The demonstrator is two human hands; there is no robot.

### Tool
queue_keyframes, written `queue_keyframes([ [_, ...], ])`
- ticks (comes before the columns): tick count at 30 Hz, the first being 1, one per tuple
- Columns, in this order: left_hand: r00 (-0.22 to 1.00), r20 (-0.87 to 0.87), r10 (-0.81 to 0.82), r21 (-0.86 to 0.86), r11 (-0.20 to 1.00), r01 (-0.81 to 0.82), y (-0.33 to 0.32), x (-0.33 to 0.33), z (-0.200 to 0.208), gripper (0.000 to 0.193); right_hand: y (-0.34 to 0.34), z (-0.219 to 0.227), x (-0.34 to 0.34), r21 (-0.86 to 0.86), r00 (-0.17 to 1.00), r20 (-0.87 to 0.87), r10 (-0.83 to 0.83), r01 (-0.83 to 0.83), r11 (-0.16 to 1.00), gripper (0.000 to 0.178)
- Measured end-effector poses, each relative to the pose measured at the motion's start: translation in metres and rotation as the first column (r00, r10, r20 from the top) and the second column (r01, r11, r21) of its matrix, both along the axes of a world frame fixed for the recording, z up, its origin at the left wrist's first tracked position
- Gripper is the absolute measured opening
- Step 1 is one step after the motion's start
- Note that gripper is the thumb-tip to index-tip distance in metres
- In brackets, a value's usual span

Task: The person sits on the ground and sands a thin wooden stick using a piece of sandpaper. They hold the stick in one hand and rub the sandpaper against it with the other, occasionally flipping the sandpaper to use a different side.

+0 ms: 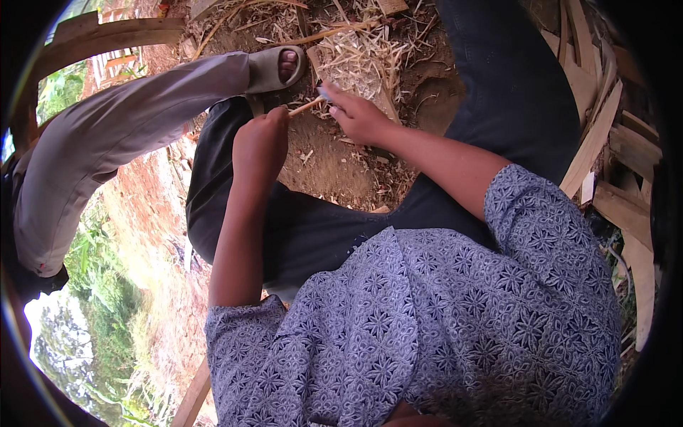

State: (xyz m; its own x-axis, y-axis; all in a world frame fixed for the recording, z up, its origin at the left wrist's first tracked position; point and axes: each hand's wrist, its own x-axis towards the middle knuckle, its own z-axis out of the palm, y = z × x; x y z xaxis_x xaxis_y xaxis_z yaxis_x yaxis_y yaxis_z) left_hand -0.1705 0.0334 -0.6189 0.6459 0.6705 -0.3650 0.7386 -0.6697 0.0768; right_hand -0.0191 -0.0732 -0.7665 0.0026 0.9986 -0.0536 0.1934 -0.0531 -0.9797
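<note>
My left hand [261, 146] is closed round one end of a thin, light-brown wooden stick [306, 107]. The stick slants up to the right toward my right hand [358, 118], whose fingers are bent round its other end. Between these fingers shows a small pale bluish piece [324, 93], too small to tell its kind; it lies against or very close to the stick. Both hands are held above the ground between my spread legs in dark trousers.
Wood shavings [366, 60] cover the brown ground beyond my hands. At the left stands another person's leg in grey trousers [142, 117] with an olive sandal [276, 70], close to my left hand. Wooden boards [622, 213] are piled at the right. Greenery shows at the lower left.
</note>
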Motion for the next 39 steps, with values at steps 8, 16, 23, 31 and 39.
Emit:
queue_keyframes([
  [8,0.972,0.237,0.000,0.023,1.000,-0.005,0.001,-0.004,-0.007,0.010,0.001,-0.010,0.007,-0.160,0.999,0.015,-0.040,0.042,0.986,0.056],
  [16,0.976,0.181,0.125,-0.082,0.990,-0.111,-0.001,-0.001,-0.001,0.015,-0.001,-0.028,0.008,-0.212,0.987,0.143,-0.067,0.097,0.972,0.052],
  [23,0.993,0.117,0.014,0.038,0.999,-0.019,-0.001,0.000,0.001,0.011,-0.003,0.038,-0.013,0.055,0.972,0.237,0.011,-0.025,0.998,0.056],
  [31,0.998,0.066,-0.018,0.053,0.998,0.015,-0.003,0.001,0.006,0.013,0.006,0.041,-0.006,-0.057,0.954,0.295,0.057,-0.042,0.998,0.050],
  [39,0.992,0.101,-0.080,0.131,0.989,0.067,-0.003,0.006,0.008,0.012,-0.001,0.025,-0.007,-0.104,0.983,0.181,0.042,-0.023,0.994,0.049],
])
